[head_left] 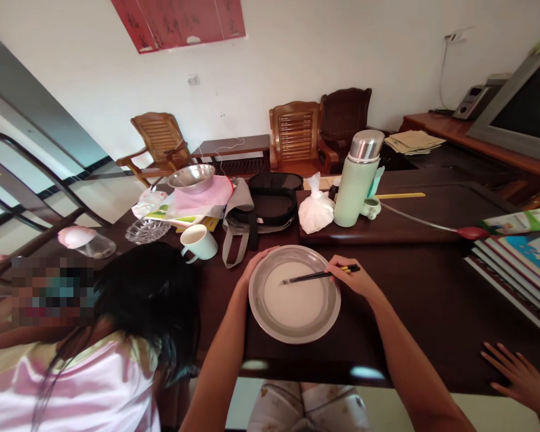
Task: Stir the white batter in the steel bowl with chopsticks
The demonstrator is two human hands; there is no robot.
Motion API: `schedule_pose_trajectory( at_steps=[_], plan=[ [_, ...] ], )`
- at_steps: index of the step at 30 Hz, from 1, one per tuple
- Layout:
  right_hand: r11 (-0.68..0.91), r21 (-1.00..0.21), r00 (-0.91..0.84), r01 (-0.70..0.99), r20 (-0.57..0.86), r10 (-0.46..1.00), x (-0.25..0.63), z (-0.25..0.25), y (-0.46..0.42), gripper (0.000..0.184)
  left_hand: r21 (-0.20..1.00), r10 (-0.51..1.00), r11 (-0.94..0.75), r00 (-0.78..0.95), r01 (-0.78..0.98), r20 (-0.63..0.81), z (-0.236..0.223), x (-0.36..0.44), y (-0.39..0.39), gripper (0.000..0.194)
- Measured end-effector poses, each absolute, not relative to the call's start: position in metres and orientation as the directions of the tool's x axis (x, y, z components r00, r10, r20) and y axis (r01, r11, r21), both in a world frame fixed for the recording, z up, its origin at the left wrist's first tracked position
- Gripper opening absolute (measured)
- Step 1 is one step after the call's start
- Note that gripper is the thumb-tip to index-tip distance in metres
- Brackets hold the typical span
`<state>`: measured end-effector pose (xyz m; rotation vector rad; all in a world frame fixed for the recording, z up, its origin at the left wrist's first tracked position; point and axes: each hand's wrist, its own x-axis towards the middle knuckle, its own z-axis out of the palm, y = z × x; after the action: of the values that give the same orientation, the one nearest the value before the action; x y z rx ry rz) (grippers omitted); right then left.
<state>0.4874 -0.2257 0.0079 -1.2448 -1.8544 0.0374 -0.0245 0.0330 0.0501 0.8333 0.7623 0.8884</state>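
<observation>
A round metal bowl (pixel 257 294) stands on the dark table in front of me, with a milky white liquid (pixel 297 306) in it. My left hand (pixel 252 270) grips the bowl's left side, its fingers partly hidden along the rim. In my right hand (pixel 348 276), above the bowl's right rim, is a pair of dark chopsticks (pixel 312 276) with gold bands. The chopsticks slant down to the left, and their whitened tips meet the liquid near the middle of the bowl.
Behind the bowl are a white mug (pixel 200 243), a black and grey bag (pixel 265 207), a tied bag of white powder (pixel 315 213) and a green thermos (pixel 357 186). Books (pixel 522 270) lie at right, near another person's hand (pixel 519 375). A person (pixel 148 300) leans at left.
</observation>
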Motion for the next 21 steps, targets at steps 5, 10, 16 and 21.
schedule_pose_trajectory(
  at_steps=[5, 10, 16, 21],
  plan=[
    [0.510, -0.353, -0.154, 0.784, 0.686, 0.711, 0.495, -0.013, -0.222, 0.024, 0.861, 0.878, 0.379, 0.427, -0.339, -0.218, 0.052, -0.025, 0.032, 0.035],
    [0.483, -0.285, -0.145, 0.828, 0.723, 0.675, 0.507, -0.027, -0.228, 0.034, 0.860, 0.882, 0.380, 0.413, -0.340, -0.226, 0.051, -0.024, 0.033, 0.034],
    [0.509, -0.283, -0.168, 0.813, 0.722, 0.671, 0.501, -0.020, -0.226, 0.044, 0.856, 0.876, 0.386, 0.426, -0.343, -0.225, 0.050, -0.025, 0.033, 0.034],
    [0.572, -0.380, -0.209, 0.727, 0.671, 0.711, 0.487, -0.001, -0.221, 0.047, 0.859, 0.879, 0.382, 0.422, -0.340, -0.224, 0.052, -0.025, 0.032, 0.035]
  ],
)
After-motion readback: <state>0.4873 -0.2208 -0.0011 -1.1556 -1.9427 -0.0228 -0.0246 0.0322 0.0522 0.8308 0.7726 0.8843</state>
